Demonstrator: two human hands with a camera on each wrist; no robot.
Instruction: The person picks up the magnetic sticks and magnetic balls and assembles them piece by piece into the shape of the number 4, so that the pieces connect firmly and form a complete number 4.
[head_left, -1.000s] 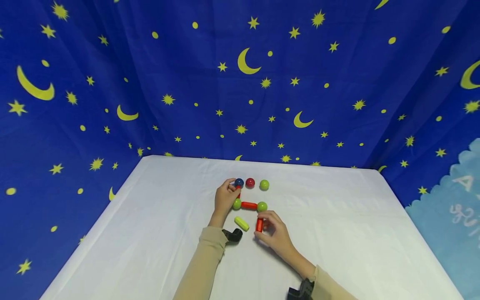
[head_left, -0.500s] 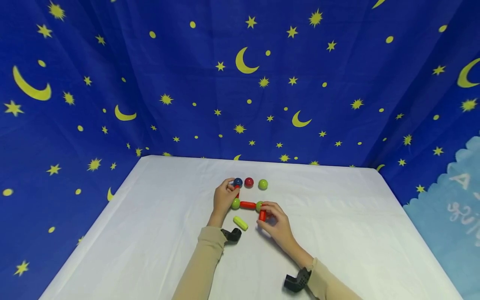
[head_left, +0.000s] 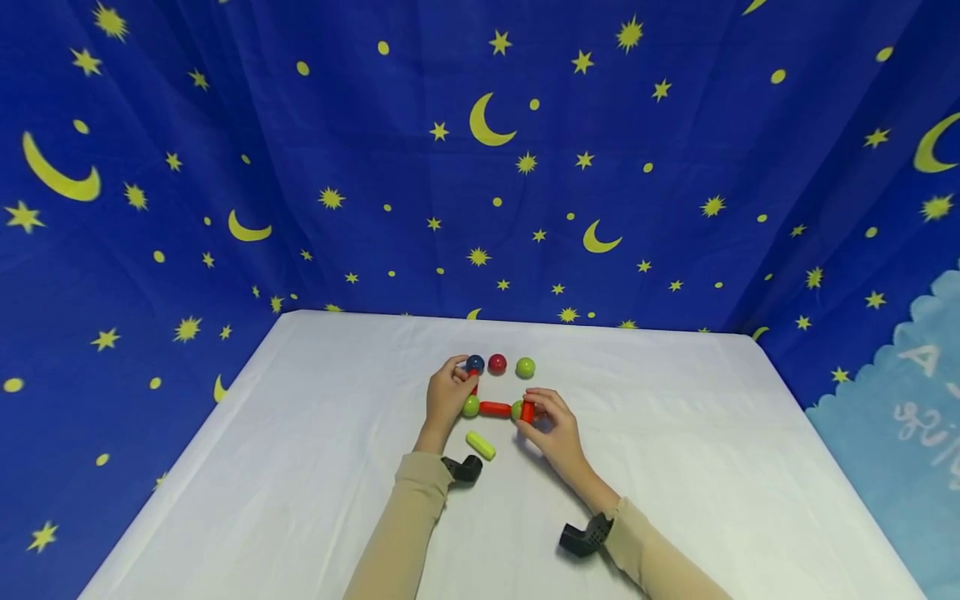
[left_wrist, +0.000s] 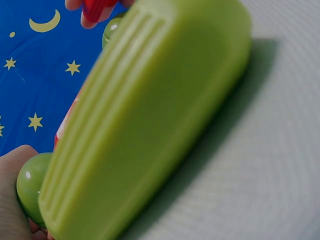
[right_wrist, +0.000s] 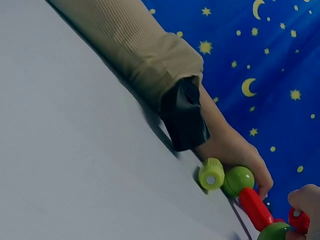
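Observation:
My left hand (head_left: 446, 398) pinches a short red rod (head_left: 474, 385) that joins a blue ball (head_left: 475, 364) to a green ball (head_left: 470, 406). From there a second red rod (head_left: 495, 409) runs right to another green ball (head_left: 517, 410). My right hand (head_left: 557, 427) holds a third red rod (head_left: 528, 410) between thumb and fingers, overlapping that right-hand ball in the head view. In the right wrist view this rod's silvery end disc (right_wrist: 296, 213) shows. A yellow-green rod (head_left: 481, 445) lies in front of the joined pieces and fills much of the left wrist view.
A dark red ball (head_left: 497, 363) sits just right of the blue one, and a loose green ball (head_left: 526, 367) stands farther right. Everything rests on a white-covered table (head_left: 315, 467). A blue star-patterned curtain (head_left: 420, 167) rises behind and at the sides.
My right hand has moved away from me, carrying its red rod from in front of the right-hand green ball up beside it. My left hand keeps its hold on the other red rod.

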